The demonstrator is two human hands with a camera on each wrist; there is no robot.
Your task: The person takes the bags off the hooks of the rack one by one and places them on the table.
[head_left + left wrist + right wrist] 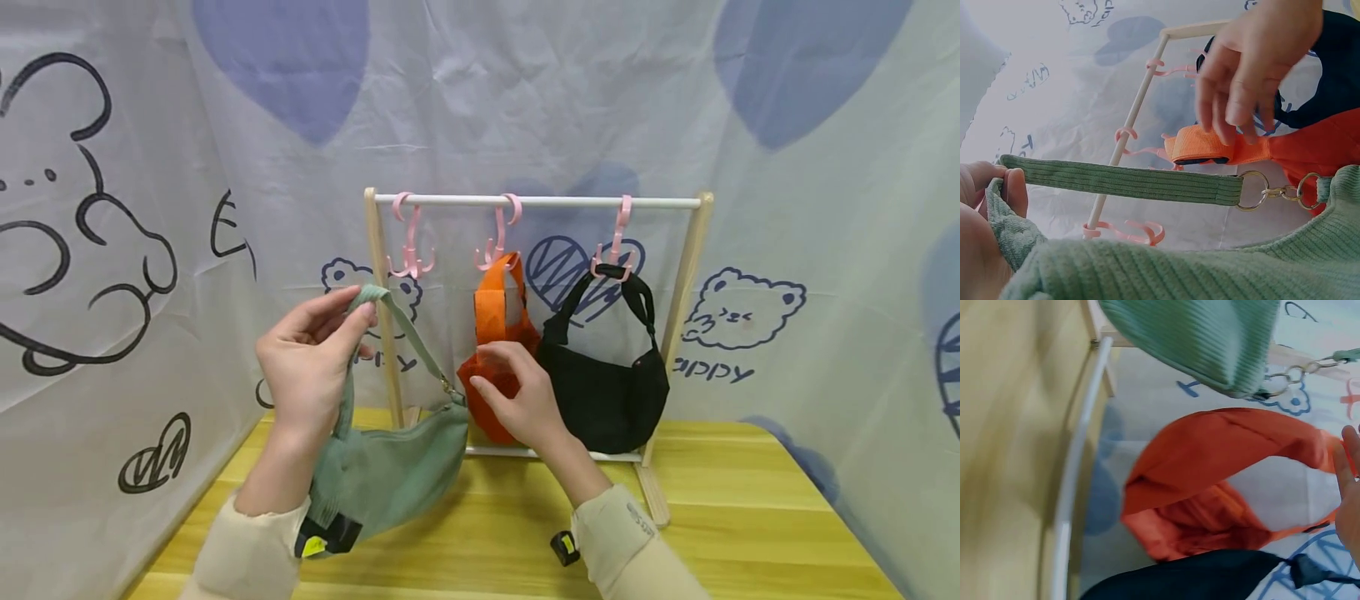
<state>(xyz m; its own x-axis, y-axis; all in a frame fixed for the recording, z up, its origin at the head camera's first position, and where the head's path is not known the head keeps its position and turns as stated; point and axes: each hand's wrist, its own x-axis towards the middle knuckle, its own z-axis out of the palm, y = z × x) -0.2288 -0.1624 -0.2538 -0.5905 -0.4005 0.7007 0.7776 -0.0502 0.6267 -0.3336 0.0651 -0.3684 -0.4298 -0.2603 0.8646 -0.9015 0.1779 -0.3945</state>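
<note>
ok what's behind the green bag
In the head view, the rack and table show past its edges; the green bag hides the left part of the lower bar.

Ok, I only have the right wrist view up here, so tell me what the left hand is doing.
Observer: The left hand pinches the strap of the green bag between thumb and fingers.

Operator: The handle of the black bag runs out of my picture. Say where it ends up.

Observer: In the head view it hangs on the rightmost pink hook.

Operator: Now check the leftmost pink hook.

Observer: It hangs from the white top rail with no bag on it.
</note>
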